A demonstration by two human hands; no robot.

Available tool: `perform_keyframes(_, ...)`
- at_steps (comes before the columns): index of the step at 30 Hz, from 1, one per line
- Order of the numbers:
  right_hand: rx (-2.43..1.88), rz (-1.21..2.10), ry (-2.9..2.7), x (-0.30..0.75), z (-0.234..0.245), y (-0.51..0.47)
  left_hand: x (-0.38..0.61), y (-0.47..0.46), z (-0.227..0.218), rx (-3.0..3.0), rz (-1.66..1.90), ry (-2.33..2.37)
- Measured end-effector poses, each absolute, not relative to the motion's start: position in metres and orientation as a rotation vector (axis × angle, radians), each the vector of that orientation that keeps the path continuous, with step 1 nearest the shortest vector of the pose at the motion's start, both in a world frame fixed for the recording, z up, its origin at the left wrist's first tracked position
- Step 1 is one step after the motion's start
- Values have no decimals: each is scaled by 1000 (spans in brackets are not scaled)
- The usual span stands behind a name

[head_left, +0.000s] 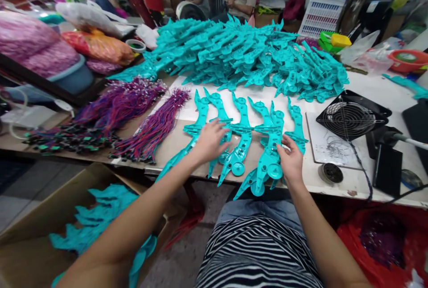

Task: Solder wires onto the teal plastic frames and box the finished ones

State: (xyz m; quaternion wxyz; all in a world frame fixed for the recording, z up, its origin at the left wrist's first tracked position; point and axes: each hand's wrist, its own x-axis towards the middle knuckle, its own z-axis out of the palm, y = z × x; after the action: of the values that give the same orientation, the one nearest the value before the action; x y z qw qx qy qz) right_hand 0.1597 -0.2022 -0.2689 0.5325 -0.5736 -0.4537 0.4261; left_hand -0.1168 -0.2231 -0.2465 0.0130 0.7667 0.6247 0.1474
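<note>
A row of teal plastic parts [241,138], long and curved with pointed ends, lies along the table's front edge. Over the left part of this row is my left hand [211,141], fingers spread, holding nothing I can see. My right hand [290,158] is beside a teal plastic part [274,138] toward the right of the row. Its thumb and fingers are apart, with the fingertips at that part's edge; whether they touch it I cannot tell. Some of the parts overlap and jut past the table edge toward me.
Behind the row rises a large pile of teal parts [227,51]. Bundles of red-and-blue wires [157,127] lie left. At right are a black fan [351,116], a small round tin [330,173] and a black phone-like slab [388,170]. A cardboard box [20,230] below holds more teal parts.
</note>
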Motion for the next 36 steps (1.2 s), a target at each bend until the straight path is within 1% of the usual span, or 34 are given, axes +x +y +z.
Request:
perform_keyframes(1, -1351, 1024, -1051, 150, -270, -202, -104, -227, -253, 2419, 427, 1825)
perform_keyframes(3, -1292, 1086, -996, 130, -273, -202, -86, -234, -267, 2406, 391, 1743)
perform_keyframes(5, -1239, 1167, -974, 112, -279, -204, -81, -240, -278, 2378, 383, 1782)
perform_keyframes(7, -1255, 1178, -1009, 104, -285, -205, -87, -246, -282, 2370, 373, 1817)
perform_keyframes(13, -1467, 819, -1310, 134, -294, -199, -104, -255, -279, 2285, 365, 1869)
perform_keyframes(21, -1594, 504, -1786, 139, -295, -194, -91, -261, -283, 2196, 501, 1969)
perform_keyframes(27, -1642, 231, -2267, 141, -276, -198, -90, -262, -280, 2173, 511, 2005)
perform_keyframes(30, -1697, 81, -2461, 143, -262, -198, -89, -262, -280, 2202, 410, 2053)
perform_keyframes(33, -1724, -36, -2582, 146, -252, -199, -88, -262, -281, 2232, 338, 2064)
perform_keyframes(36, -1740, -76, -2623, 149, -248, -198, -88, -261, -281, 2235, 331, 2062)
